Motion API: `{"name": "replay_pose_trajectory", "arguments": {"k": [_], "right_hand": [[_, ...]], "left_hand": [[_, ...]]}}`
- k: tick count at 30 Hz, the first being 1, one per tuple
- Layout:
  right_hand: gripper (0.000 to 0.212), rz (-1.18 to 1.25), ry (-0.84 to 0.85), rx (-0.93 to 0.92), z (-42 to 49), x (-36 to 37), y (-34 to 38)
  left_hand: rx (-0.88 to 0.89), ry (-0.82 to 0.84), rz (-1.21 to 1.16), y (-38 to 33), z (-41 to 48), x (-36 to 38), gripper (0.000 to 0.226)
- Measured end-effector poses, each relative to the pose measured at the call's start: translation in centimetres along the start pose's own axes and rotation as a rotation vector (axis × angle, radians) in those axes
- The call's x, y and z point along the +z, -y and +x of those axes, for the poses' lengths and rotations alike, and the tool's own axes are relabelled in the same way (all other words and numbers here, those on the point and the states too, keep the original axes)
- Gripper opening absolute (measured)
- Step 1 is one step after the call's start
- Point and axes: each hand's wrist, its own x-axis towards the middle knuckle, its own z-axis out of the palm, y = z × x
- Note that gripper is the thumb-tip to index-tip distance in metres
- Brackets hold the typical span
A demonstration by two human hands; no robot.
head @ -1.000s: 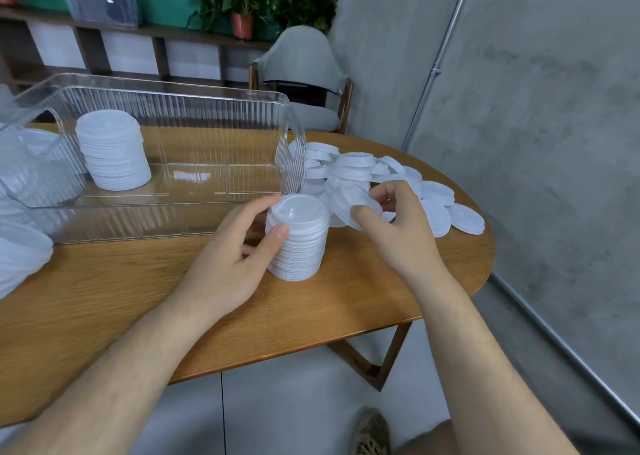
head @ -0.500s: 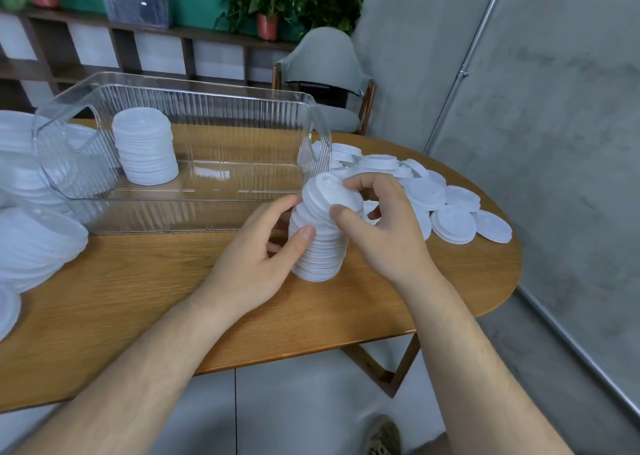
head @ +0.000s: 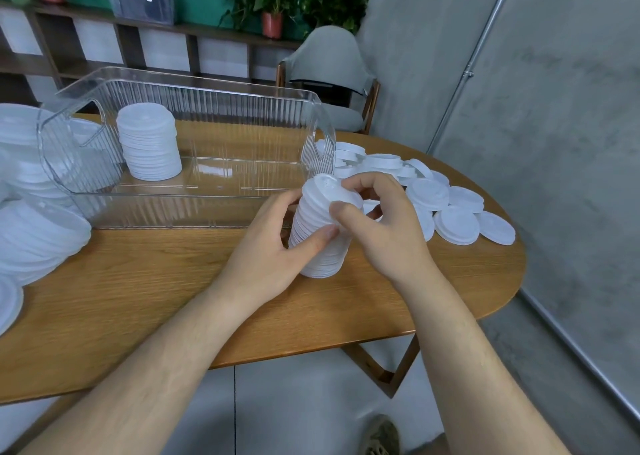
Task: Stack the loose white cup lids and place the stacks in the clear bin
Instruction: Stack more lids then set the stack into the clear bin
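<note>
A tall stack of white lids (head: 317,228) stands on the wooden table (head: 145,292) just in front of the clear bin (head: 194,209). My left hand (head: 273,250) grips the stack's left side, thumb across its front. My right hand (head: 377,222) holds the top lid (head: 330,191) at its right edge, thumb on the front, fingers curled over the top. That top lid sits slightly tilted on the stack. Inside the bin, at its left end, stands another stack of lids (head: 149,143). Loose lids (head: 446,205) lie spread on the table to the right.
More white lids are piled at the far left (head: 31,233), partly behind the bin. A grey chair (head: 329,70) stands behind the table. A concrete wall with a metal pipe (head: 471,70) runs close on the right. The table's rounded end is at the right.
My right hand brought a loose lid from the pile onto the stack's top and now presses it there. My left hand stayed on the stack. The camera view shifted left.
</note>
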Motion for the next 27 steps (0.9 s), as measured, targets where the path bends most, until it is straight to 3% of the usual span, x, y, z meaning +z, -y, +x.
{"name": "replay_pose_trajectory", "arguments": {"k": [5, 9, 18, 21, 24, 27], "right_hand": [[0.032, 0.118, -0.115, 0.057, 0.3, -0.4, -0.2], [0.034, 0.097, -0.149, 0.078, 0.4, -0.7, -0.7], [0.034, 0.066, -0.123, 0.006, 0.2, -0.6, -0.6], [0.034, 0.037, -0.069, -0.030, 0.0, -0.4, -0.7], [0.032, -0.003, -0.026, -0.066, -0.1, -0.3, -0.8], [0.033, -0.031, 0.017, -0.090, -0.1, -0.2, -1.0]], "left_hand": [[-0.015, 0.001, -0.005, 0.1, -0.1, 0.0, 0.070], [-0.005, -0.015, 0.008, -0.3, -0.2, 0.1, 0.084], [0.011, -0.027, 0.069, -0.8, 0.7, 0.7, 0.062], [0.008, -0.019, 0.055, -0.6, 0.9, 0.4, 0.074], [-0.027, -0.039, 0.029, -0.3, 0.9, 0.3, 0.104], [-0.037, -0.032, -0.002, -0.1, 0.6, 0.3, 0.109]]}}
